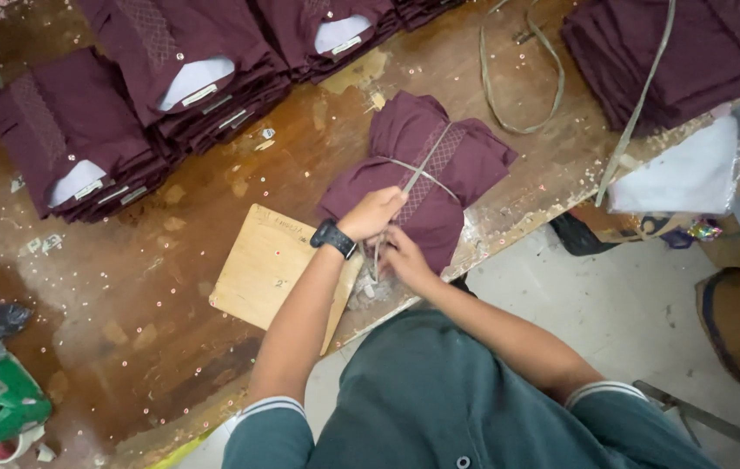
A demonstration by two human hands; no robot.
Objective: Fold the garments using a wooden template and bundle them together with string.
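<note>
Together, left hand [371, 214] and right hand [404, 257] pinch the strap [422, 171] binding the maroon bundle [418, 169].

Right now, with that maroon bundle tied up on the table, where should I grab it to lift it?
Probably at the crossing of the grey strap on top of the maroon bundle, coming straight down from above. The strap runs over the folded cloth in two directions and meets near the middle, so it makes a handle. Both hands, left hand and right hand, are at the strap ends on the near edge.

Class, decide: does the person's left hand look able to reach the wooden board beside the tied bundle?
Probably yes: the left hand grips the strap right beside the wooden board, with nothing between them.
</note>
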